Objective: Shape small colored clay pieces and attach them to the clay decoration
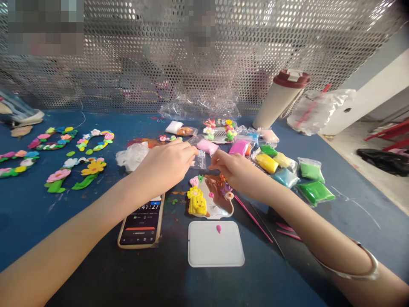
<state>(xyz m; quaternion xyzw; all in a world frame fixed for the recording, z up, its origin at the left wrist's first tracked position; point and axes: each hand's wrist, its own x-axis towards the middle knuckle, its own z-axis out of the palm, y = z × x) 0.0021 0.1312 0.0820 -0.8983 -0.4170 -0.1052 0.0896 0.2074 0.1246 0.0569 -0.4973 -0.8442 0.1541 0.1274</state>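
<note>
My left hand (176, 157) is at the middle of the table, fingers bent together over a small clear bag (200, 160) beside a pink clay packet (207, 146). Opposite it, my right hand (231, 168) hovers with thumb and fingertips pinched; anything between them is too small to make out. Just below the hands lies a mirror (220, 204) edged with clay pieces, among them a yellow smiling figure (197, 205). Nearer to me, a white board (216, 251) bears a small magenta clay bit (219, 229).
A phone (142, 226) lies left of the board. Pink sticks (254, 219) and clay packets (316, 192) are on the right, a tumbler (279, 100) behind. Flower-decorated frames (53, 138) lie at the left. A perforated metal screen (128, 64) stands along the back.
</note>
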